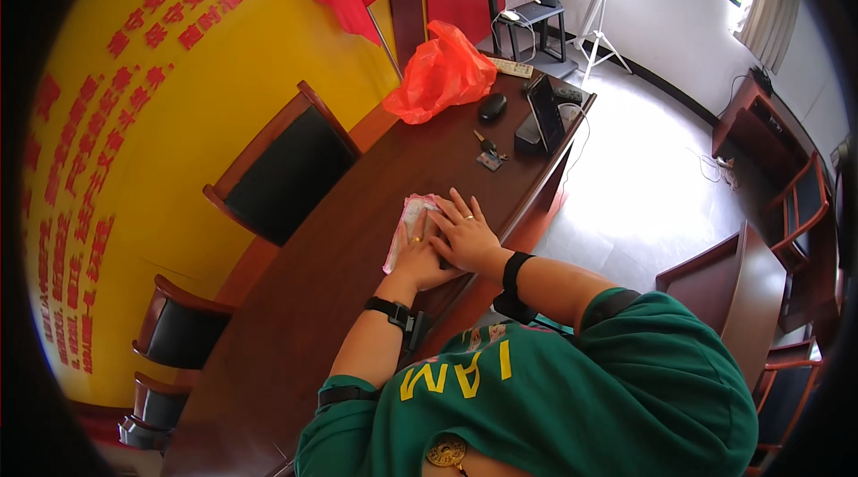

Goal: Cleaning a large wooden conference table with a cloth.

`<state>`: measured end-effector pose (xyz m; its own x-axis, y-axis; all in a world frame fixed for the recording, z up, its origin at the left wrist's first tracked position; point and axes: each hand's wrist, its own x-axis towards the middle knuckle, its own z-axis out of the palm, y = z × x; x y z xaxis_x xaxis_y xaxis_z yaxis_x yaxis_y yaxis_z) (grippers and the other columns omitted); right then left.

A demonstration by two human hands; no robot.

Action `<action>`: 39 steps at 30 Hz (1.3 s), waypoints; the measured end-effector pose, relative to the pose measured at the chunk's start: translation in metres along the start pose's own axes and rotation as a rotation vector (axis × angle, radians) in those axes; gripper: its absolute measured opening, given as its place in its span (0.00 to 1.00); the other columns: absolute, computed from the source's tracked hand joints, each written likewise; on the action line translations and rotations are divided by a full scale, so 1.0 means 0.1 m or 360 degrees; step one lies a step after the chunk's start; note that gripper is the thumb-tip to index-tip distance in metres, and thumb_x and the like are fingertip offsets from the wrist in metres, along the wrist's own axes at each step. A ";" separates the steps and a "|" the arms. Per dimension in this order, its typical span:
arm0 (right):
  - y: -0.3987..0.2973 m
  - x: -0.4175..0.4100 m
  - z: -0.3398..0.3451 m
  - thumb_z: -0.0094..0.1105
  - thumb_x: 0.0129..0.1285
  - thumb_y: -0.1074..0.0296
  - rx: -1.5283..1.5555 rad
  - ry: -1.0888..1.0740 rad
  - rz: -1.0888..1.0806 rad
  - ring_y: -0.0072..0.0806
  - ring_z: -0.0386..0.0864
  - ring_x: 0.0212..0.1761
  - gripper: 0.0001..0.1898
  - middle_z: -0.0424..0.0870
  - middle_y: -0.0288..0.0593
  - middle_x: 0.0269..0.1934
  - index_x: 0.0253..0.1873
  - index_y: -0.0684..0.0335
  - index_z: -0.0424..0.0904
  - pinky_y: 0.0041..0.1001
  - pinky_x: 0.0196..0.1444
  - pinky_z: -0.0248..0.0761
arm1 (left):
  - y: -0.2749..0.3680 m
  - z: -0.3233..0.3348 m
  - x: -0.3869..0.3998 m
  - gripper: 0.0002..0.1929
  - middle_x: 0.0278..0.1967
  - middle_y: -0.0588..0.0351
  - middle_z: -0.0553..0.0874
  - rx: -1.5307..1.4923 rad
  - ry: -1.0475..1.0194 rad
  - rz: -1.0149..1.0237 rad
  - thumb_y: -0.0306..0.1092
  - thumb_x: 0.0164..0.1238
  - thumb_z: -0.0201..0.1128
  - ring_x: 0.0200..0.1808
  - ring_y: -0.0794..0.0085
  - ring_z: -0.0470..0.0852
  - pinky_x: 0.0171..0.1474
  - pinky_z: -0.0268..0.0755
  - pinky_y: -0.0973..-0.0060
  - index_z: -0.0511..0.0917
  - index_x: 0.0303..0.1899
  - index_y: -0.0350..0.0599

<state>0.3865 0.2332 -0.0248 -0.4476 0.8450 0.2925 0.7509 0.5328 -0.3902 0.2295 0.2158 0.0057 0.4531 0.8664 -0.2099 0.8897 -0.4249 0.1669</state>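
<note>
A folded white cloth with a pink edge (405,225) lies on the dark brown wooden table (322,256). On its near part rests my left hand (419,256), palm down, with a gold-coloured ring and spread fingers. My right hand (467,235), also wearing a ring, lies flat and partly overlaps the left one at the cloth's right edge. The hands hide part of the cloth. Neither hand is plainly closed on it.
Beyond the hands are keys with a tag (489,160), a black computer mouse (493,108), a red plastic bag (442,74), a phone propped on a stand (546,115) and a remote control (513,68). Black-backed chairs (291,168) line the table's left side.
</note>
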 end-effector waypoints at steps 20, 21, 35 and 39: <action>0.21 0.06 -0.03 0.37 0.70 0.27 -0.0237 -0.0266 -0.0255 0.45 0.51 0.83 0.44 0.63 0.46 0.78 0.77 0.59 0.62 0.68 0.77 0.23 | 0.08 0.09 -0.28 0.39 0.83 0.53 0.44 -0.0126 -0.0029 -0.0050 0.71 0.71 0.47 0.83 0.47 0.33 0.77 0.25 0.36 0.65 0.76 0.60; 0.22 0.09 -0.03 0.37 0.71 0.27 -0.0252 -0.0278 -0.0247 0.45 0.51 0.83 0.44 0.62 0.46 0.78 0.78 0.59 0.61 0.68 0.77 0.25 | 0.08 0.08 -0.26 0.39 0.83 0.54 0.44 -0.0100 -0.0060 -0.0059 0.70 0.72 0.47 0.83 0.48 0.33 0.77 0.25 0.36 0.63 0.77 0.61; 0.25 0.11 -0.04 0.43 0.76 0.40 -0.0094 -0.0194 -0.0010 0.44 0.49 0.84 0.35 0.60 0.47 0.79 0.78 0.58 0.60 0.63 0.79 0.33 | -0.07 0.05 -0.01 0.45 0.83 0.57 0.44 -0.0109 -0.0010 -0.0128 0.75 0.67 0.48 0.84 0.55 0.34 0.79 0.24 0.40 0.55 0.80 0.64; 0.24 0.11 -0.06 0.45 0.76 0.42 -0.0041 -0.0217 -0.0014 0.45 0.51 0.83 0.32 0.63 0.47 0.78 0.76 0.55 0.64 0.62 0.79 0.36 | -0.03 0.09 -0.13 0.45 0.83 0.57 0.44 0.0014 -0.0012 -0.0169 0.72 0.66 0.54 0.84 0.54 0.35 0.79 0.26 0.41 0.56 0.80 0.62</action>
<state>0.4023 0.2548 -0.0253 -0.5151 0.8394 0.1736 0.7579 0.5406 -0.3652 0.2214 0.2037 -0.0010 0.3563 0.9048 -0.2331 0.9333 -0.3328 0.1346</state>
